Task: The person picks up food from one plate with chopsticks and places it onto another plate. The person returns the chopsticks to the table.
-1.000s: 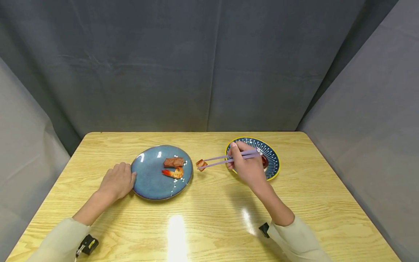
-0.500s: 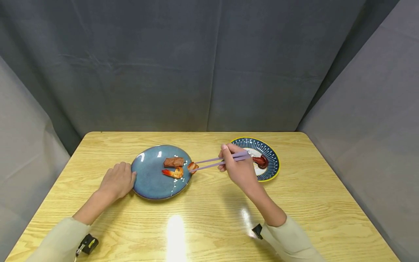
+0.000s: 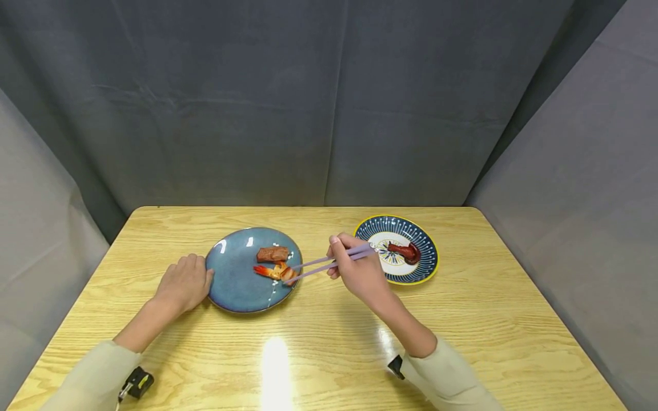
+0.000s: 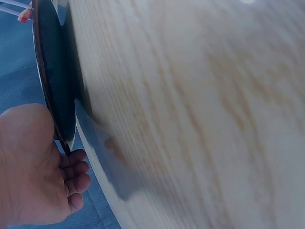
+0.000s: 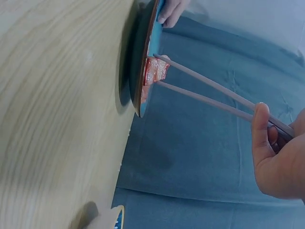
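Observation:
My left hand grips the left rim of a round blue plate; in the left wrist view its thumb lies over the rim and its fingers curl below. My right hand holds a pair of lilac chopsticks. Their tips pinch a small reddish-brown chunk of food at the right side of the plate, close against a shrimp. Behind the shrimp lies a brown slab of meat. From these frames I cannot tell whether the chunk touches the plate.
A patterned plate with a yellow rim stands at the back right, bearing a curled dark red piece of food. The wooden table ends at a grey curtain, with pale cloth on both sides.
My right hand has moved left and slightly nearer, carrying the chunk from beside the blue plate to over its right side, next to the shrimp. The left hand has stayed still.

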The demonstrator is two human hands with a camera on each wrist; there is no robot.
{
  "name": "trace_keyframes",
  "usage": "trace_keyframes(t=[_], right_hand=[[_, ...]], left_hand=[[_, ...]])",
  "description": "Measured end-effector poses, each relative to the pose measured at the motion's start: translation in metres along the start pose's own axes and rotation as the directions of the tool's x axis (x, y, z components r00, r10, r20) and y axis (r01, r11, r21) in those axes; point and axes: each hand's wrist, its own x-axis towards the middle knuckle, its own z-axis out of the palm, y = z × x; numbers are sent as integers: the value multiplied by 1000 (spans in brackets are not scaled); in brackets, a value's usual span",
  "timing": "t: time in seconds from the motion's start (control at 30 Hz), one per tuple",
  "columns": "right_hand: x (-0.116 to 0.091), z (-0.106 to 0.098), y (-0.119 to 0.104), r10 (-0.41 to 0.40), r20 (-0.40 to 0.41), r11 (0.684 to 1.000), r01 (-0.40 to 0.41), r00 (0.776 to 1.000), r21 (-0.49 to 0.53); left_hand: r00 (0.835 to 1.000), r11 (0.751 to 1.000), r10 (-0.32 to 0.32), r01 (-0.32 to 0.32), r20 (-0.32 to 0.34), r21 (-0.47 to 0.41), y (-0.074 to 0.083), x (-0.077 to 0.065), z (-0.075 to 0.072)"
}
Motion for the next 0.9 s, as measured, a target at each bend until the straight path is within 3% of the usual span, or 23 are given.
trace_keyframes(t=[0.9], right_hand=[[-3,32,6,-18,79,997,13,997,70]], left_hand=[[1000,1000,-10,10,6,-19,0,0,0]])
